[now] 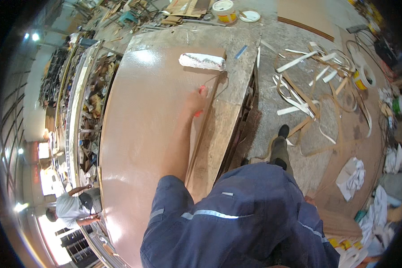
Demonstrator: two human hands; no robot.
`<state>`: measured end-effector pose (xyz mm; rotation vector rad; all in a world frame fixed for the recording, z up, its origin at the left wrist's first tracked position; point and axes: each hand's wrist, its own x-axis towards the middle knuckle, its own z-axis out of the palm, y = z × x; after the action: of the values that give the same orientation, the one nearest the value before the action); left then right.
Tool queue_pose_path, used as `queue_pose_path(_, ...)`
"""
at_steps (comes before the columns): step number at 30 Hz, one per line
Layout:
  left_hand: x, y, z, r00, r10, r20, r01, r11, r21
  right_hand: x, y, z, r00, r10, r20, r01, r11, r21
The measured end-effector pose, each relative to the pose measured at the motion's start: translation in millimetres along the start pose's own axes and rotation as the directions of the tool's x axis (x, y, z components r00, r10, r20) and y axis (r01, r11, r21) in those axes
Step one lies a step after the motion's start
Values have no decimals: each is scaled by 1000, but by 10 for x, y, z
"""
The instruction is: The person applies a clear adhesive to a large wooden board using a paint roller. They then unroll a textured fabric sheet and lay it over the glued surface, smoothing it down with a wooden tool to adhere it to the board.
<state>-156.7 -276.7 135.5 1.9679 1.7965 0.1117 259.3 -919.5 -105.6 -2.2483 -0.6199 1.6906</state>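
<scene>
the fingers of the left hand [193, 102] are closed around the red handle [203, 90] of a paint roller with a white, fluffy, cylinder-shaped cover [202, 61]. a thin bent metal wire frame [228, 81] links the handle to the cover, running out past the panel's right edge. the cover lies crosswise over the far right part of a large, flat, glossy brown panel [140, 102], its right end at the panel's edge. the right hand [311, 202] shows only as a sliver beside the navy blue clothing [250, 192] with pale reflective stripes, so i cannot tell how its fingers stand.

under the panel is a worn, stained wooden worktable [219, 127], with a short flat blue strip [240, 52] near its far right corner. beyond the far edge stand a white round bucket with a yellow label [224, 11] and, just beside it, a round white lid [249, 16]. on the floor to the right lie tangled white and tan strips [295, 62] and, nearer, a crumpled white cloth [351, 177]. a person in a light grey shirt [70, 209] is off to the left.
</scene>
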Motion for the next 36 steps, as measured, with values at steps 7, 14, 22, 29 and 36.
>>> queue_pose_path(7, 313, 513, 518, 976, -199, -92, 187, 975, -124, 1460, -1741, -1706, 997, 79, -22, -69, 953, 294)
queue_pose_path(14, 698, 1396, 625, 903, -366, 227, 412, 580, -703, 2274, -5109, -2698, 937, -350, 15, 347, 933, 95)
queue_pose_path(22, 1076, 2130, 538, 841, -463, 279, 352, 78, -933, 1737, -7612, -1332, 625, -534, 569, 728, 663, -177)
queue_pose_path(29, 1712, 1940, 645, 769, -628, 118, 158, 9, -987, 1942, -8375, -996, 583, -292, 758, 689, 672, -272)
queue_pose_path(36, 2403, 1734, 314, 673, -740, 19, 30, 2, -1000, 2117, -9142, -476, 446, -301, 843, 748, 642, -167)
